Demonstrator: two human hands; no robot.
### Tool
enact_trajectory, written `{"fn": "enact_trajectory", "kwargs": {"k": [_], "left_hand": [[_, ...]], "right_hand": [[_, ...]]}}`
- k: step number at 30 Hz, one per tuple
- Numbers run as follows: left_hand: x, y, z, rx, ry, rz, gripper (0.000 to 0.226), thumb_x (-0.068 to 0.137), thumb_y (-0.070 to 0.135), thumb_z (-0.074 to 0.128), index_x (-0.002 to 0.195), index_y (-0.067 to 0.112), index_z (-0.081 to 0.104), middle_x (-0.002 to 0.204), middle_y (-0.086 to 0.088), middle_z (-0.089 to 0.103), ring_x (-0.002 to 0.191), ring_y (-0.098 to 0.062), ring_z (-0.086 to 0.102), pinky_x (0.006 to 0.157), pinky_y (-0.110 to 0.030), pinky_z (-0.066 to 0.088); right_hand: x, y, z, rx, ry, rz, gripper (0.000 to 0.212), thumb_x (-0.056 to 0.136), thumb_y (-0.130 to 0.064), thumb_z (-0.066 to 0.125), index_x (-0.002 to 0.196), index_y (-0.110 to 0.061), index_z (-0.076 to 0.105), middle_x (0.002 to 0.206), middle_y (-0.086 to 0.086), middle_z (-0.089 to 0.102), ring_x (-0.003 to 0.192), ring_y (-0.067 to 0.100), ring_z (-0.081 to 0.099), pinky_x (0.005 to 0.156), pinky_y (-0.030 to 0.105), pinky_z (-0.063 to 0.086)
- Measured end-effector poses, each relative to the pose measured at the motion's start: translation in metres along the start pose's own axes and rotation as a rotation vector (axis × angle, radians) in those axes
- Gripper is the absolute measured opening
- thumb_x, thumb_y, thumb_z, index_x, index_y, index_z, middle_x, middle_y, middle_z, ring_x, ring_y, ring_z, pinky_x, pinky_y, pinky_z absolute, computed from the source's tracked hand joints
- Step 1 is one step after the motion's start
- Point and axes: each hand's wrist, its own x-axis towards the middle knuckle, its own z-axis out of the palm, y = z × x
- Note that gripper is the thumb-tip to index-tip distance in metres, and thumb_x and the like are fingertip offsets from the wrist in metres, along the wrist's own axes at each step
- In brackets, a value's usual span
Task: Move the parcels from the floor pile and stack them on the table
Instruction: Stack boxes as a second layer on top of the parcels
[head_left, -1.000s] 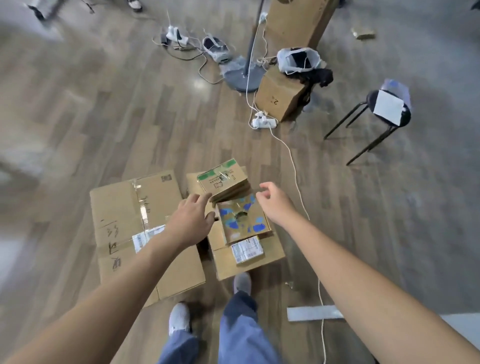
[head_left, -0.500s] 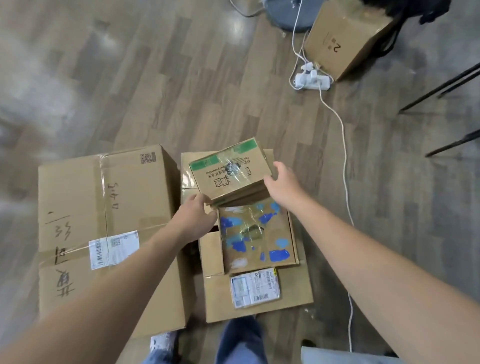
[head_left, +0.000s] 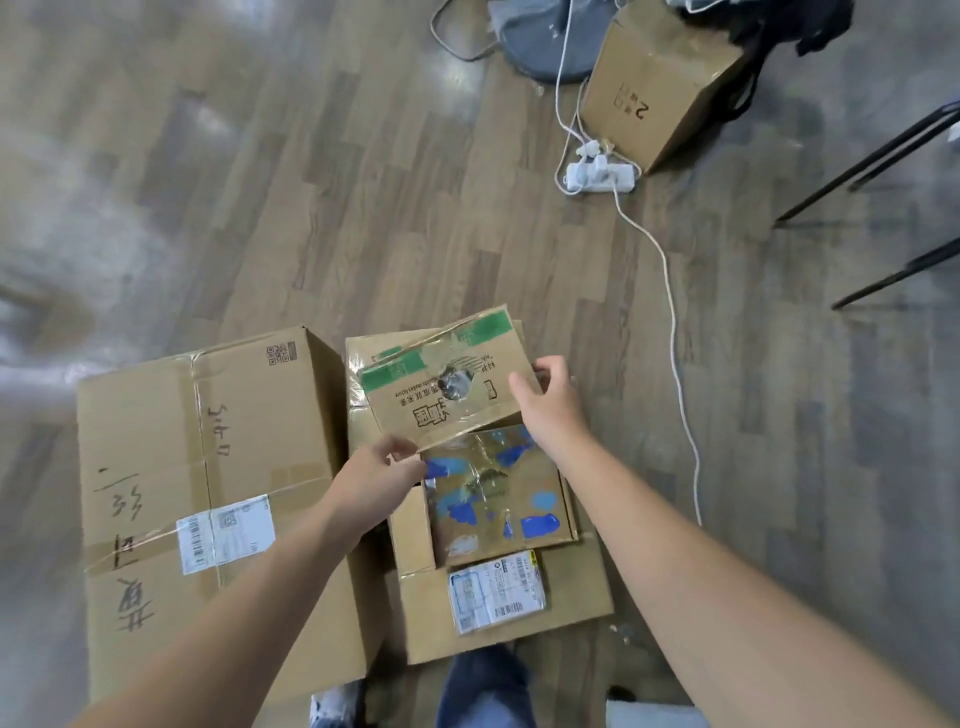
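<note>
A small cardboard parcel with green tape (head_left: 441, 379) sits tilted on top of the floor pile. My left hand (head_left: 376, 480) grips its near left corner and my right hand (head_left: 550, 410) grips its right edge. Under it lies a flat parcel with blue patches (head_left: 498, 493), which rests on a wide flat box with a white label (head_left: 498, 597). A large taped box with handwriting (head_left: 208, 493) stands to the left, touching the pile. No table is in view.
A white power strip (head_left: 600, 174) and its cable (head_left: 670, 312) run across the wooden floor to the right of the pile. Another cardboard box (head_left: 660, 88) stands at the back right by a grey lamp base (head_left: 540, 36). Black stool legs (head_left: 883, 208) are at far right. My feet are below the pile.
My view has come closer to the pile. Both hands have closed on the green-taped parcel, and it has tilted up off the blue-patched parcel.
</note>
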Motion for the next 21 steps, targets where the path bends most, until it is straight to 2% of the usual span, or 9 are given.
{"fn": "enact_trajectory", "kwargs": {"k": [3,6,8,10,13,16,17,19,21], "left_hand": [[-0.047,0.019,-0.004,-0.051,-0.007,0.037,0.01,0.09,0.023,0.058,0.099,0.026,0.06,0.108,0.001,0.065,0.088,-0.009,0.057,0.069,-0.026,0.045],[-0.094,0.035,-0.008,-0.053,-0.044,0.11,0.012,0.091,0.024,0.059,0.102,0.027,0.06,0.112,0.001,0.065,0.098,-0.012,0.06,0.076,-0.027,0.045],[-0.122,0.046,-0.012,0.033,-0.071,0.187,0.016,0.091,0.026,0.059,0.107,0.025,0.06,0.114,0.002,0.064,0.1,-0.012,0.06,0.076,-0.027,0.045],[-0.146,0.055,-0.014,0.195,-0.094,0.288,0.02,0.091,0.028,0.056,0.111,0.024,0.059,0.118,0.0,0.062,0.097,-0.012,0.06,0.075,-0.026,0.046],[-0.184,0.076,-0.017,0.465,-0.121,0.504,0.035,0.091,0.026,0.051,0.125,0.018,0.054,0.131,-0.006,0.052,0.099,-0.014,0.053,0.073,-0.02,0.041],[-0.24,0.105,-0.02,0.463,-0.097,0.784,0.037,0.09,0.022,0.053,0.126,0.014,0.054,0.126,-0.009,0.052,0.101,-0.018,0.057,0.08,-0.025,0.044],[-0.261,0.115,-0.021,0.407,-0.067,0.906,0.035,0.089,0.02,0.054,0.123,0.013,0.056,0.121,-0.008,0.054,0.1,-0.018,0.059,0.084,-0.027,0.044],[-0.303,0.129,-0.021,0.342,-0.024,1.139,0.032,0.087,0.019,0.058,0.119,0.014,0.058,0.114,-0.005,0.056,0.1,-0.02,0.057,0.088,-0.031,0.044],[-0.34,0.136,-0.016,0.451,-0.027,1.369,0.04,0.083,0.022,0.064,0.121,0.017,0.057,0.119,-0.005,0.054,0.11,-0.026,0.049,0.094,-0.035,0.041]], "right_hand": [[-0.036,-0.02,-0.04,0.024,0.014,-0.021,0.03,0.093,-0.045,0.053,0.112,-0.024,0.04,0.105,-0.004,0.055,0.083,0.015,0.055,0.058,0.026,0.037],[-0.08,-0.038,-0.084,0.067,0.081,-0.053,0.033,0.092,-0.043,0.057,0.112,-0.022,0.041,0.105,-0.002,0.058,0.09,0.02,0.059,0.069,0.031,0.045],[-0.12,-0.045,-0.114,0.096,0.148,-0.064,0.034,0.091,-0.044,0.059,0.112,-0.022,0.043,0.105,-0.003,0.059,0.091,0.018,0.06,0.069,0.03,0.047],[-0.168,-0.051,-0.141,0.143,0.232,-0.075,0.035,0.089,-0.042,0.064,0.112,-0.022,0.046,0.103,-0.006,0.059,0.088,0.012,0.059,0.064,0.022,0.044],[-0.245,-0.055,-0.172,0.217,0.389,-0.104,0.037,0.081,-0.036,0.075,0.107,-0.023,0.051,0.101,-0.013,0.058,0.093,0.005,0.056,0.071,0.014,0.04],[-0.322,-0.053,-0.189,0.216,0.496,-0.113,0.041,0.075,-0.031,0.081,0.104,-0.024,0.054,0.098,-0.02,0.056,0.092,-0.001,0.054,0.069,0.002,0.035],[-0.346,-0.051,-0.193,0.203,0.516,-0.111,0.042,0.073,-0.03,0.083,0.104,-0.026,0.054,0.1,-0.019,0.056,0.094,0.001,0.053,0.071,0.003,0.035],[-0.391,-0.05,-0.201,0.164,0.544,-0.099,0.049,0.07,-0.03,0.086,0.106,-0.028,0.054,0.106,-0.014,0.057,0.099,0.005,0.053,0.079,0.015,0.04],[-0.431,-0.047,-0.208,0.114,0.578,-0.088,0.058,0.066,-0.03,0.088,0.112,-0.029,0.053,0.111,-0.012,0.057,0.103,0.008,0.056,0.086,0.024,0.044]]}}
